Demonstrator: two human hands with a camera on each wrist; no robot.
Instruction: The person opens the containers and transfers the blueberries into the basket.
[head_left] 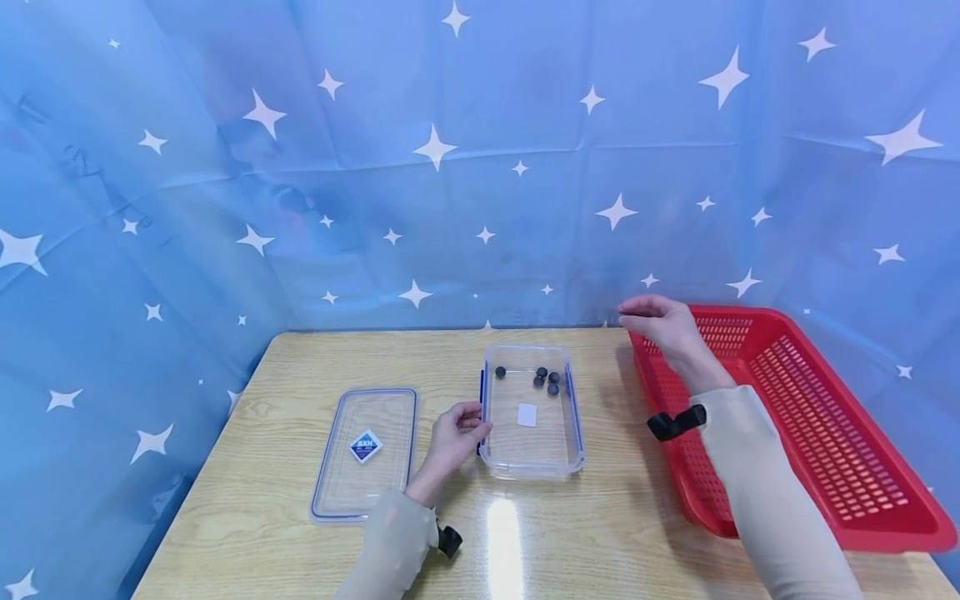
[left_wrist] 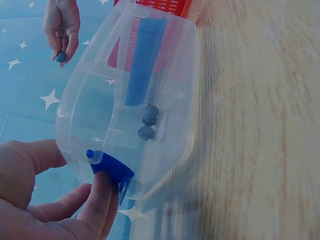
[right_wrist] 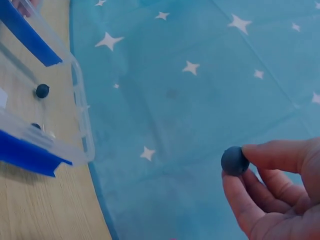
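The clear container (head_left: 531,412) is steadied at its blue side clip (left_wrist: 112,170), which is gripped by the left hand (head_left: 453,437), fingers curled on it. Further back, a small dark ball (right_wrist: 234,160) is pinched in the right hand (head_left: 663,321), raised betw. container and red basket (head_left: 825,433). Step judged: ball mid-transfer; next move prob. needs the hand brought over the container w/ the other balls (head_left: 546,379).

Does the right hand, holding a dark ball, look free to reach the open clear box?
Probably yes. The right hand pinches the dark ball up beside the red basket. The clear box has its lid off, and the left hand only grips its left edge.
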